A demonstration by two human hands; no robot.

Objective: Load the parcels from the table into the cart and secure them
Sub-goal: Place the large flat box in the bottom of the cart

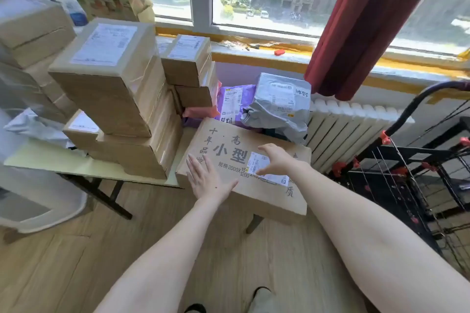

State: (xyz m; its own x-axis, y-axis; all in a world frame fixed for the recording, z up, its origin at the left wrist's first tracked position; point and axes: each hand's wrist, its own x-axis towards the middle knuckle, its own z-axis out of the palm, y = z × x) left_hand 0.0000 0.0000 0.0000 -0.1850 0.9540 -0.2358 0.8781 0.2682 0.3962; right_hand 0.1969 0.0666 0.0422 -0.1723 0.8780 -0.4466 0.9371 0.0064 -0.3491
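A flat brown carton [229, 145] printed with black characters lies at the table's right end and overhangs its front edge. My left hand [207, 179] lies flat on the carton's near left part, fingers straight. Over the carton's white label my right hand [276, 159] hovers with fingers spread and bent; whether it touches the carton I cannot tell. Stacked taped boxes [114, 94] fill the table [84, 166] to the left. Behind the carton lie a purple mailer bag [230, 103] and a grey mailer bag [282, 104]. The black wire cart [407, 185] stands at the right.
A white radiator [351, 129] runs under the window between table and cart. A red curtain [363, 30] hangs above it. More boxes [33, 30] pile up at the far left, with a white bin [43, 206] on the wooden floor below.
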